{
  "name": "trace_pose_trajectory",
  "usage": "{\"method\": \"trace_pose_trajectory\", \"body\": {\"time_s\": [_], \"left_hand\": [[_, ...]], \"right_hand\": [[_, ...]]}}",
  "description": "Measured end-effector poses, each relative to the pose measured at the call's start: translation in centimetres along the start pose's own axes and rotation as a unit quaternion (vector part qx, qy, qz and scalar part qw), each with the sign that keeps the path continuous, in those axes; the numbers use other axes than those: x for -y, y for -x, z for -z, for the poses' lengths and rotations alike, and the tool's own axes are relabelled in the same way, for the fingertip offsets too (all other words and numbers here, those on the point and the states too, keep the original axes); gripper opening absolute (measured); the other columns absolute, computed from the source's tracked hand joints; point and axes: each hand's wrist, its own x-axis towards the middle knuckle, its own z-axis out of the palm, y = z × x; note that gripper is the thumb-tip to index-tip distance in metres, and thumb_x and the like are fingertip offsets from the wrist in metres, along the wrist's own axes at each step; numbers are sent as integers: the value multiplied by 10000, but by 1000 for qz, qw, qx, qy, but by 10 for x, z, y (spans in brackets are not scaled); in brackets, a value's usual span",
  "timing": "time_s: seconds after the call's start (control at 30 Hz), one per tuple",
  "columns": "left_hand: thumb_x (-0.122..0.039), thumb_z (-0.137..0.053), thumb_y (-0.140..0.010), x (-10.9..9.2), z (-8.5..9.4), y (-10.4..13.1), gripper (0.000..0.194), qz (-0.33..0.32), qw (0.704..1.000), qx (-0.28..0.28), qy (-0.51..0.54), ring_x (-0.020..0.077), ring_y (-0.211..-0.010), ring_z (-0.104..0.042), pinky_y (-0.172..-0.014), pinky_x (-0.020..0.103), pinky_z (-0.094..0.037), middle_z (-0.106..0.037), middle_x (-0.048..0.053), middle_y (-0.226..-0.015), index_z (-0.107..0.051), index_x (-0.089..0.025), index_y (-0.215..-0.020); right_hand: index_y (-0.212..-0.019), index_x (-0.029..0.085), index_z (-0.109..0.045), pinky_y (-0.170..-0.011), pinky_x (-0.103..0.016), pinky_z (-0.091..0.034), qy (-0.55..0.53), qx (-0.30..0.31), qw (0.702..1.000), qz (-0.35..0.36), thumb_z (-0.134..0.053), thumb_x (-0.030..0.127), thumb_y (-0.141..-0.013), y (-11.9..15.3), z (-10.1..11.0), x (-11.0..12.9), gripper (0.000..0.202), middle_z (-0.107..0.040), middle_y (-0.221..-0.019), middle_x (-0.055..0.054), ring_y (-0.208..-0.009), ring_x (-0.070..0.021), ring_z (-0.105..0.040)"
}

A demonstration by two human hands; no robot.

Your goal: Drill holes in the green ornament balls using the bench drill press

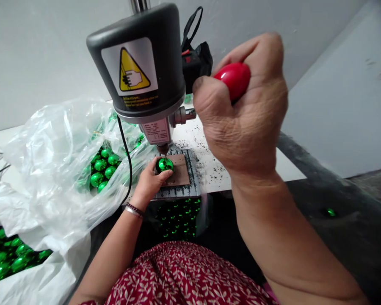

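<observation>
My left hand [152, 178] holds a shiny green ball ornament [165, 165] between thumb and fingers on a brown board [180, 171]. Right above the ball is the bit of a drill press [149, 72], its tip at or very near the ball's top; whether it touches I cannot tell. My right hand [247, 97], raised to the right of the drill head, is wrapped round the red knob [235, 80] of a lever handle. Under the board lies the metal base [193, 180] of the press, scattered with dark shavings.
A clear plastic bag [57, 140] with several green balls [104, 165] spreads over the white table's left side. More green balls [12, 254] fill a white sack at lower left. A black cable [125, 156] hangs beside the drill. One green ball [330, 211] lies on the floor at right.
</observation>
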Motion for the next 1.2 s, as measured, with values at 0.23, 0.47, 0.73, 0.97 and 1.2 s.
{"method": "trace_pose_trajectory", "body": {"time_s": [0.23, 0.47, 0.73, 0.97, 1.2], "left_hand": [[-240, -843, -742, -9, -2, 1, 604, -28, 995, 4, -98, 250, -1161, -704, -1054, 349, -517, -782, 43, -1244, -712, -213, -1331], [-271, -838, -753, 0, -4, -1, 573, -42, 996, 10, -77, 232, -1086, -716, -972, 305, -540, -802, 12, -1122, -727, -217, -1312], [-291, -845, -761, 2, -7, -3, 553, -47, 995, 12, -91, 240, -1040, -725, -954, 308, -544, -804, 18, -1093, -733, -222, -1299], [-291, -846, -760, -2, -5, -1, 585, -37, 993, 19, -109, 247, -1012, -730, -914, 305, -541, -800, 20, -1038, -724, -227, -1329], [-334, -825, -779, 4, -6, -1, 594, -39, 991, 19, -125, 221, -930, -720, -849, 288, -538, -790, -5, -989, -710, -233, -1353]], "right_hand": [[-872, 211, -396, -772, -182, -472, 5, 2, 1000, -2, -551, 253, -871, 2, 1, 1, 161, -497, -870, -2, -774, -68, -483], [-887, 219, -425, -681, -211, -480, 42, 15, 999, -10, -554, 297, -897, 7, 4, -1, 151, -513, -849, -7, -737, -93, -476], [-815, 211, -421, -597, -203, -427, 69, 0, 997, 20, -555, 262, -885, 15, 7, -1, 159, -498, -768, 21, -633, -61, -438], [-783, 184, -446, -594, -172, -412, 58, -15, 995, 84, -579, 258, -850, 14, 8, -10, 166, -524, -722, 33, -614, -25, -455], [-838, 191, -475, -628, -179, -400, 113, -4, 987, 115, -593, 235, -904, 29, 15, -13, 142, -551, -748, 39, -624, -27, -453]]}}
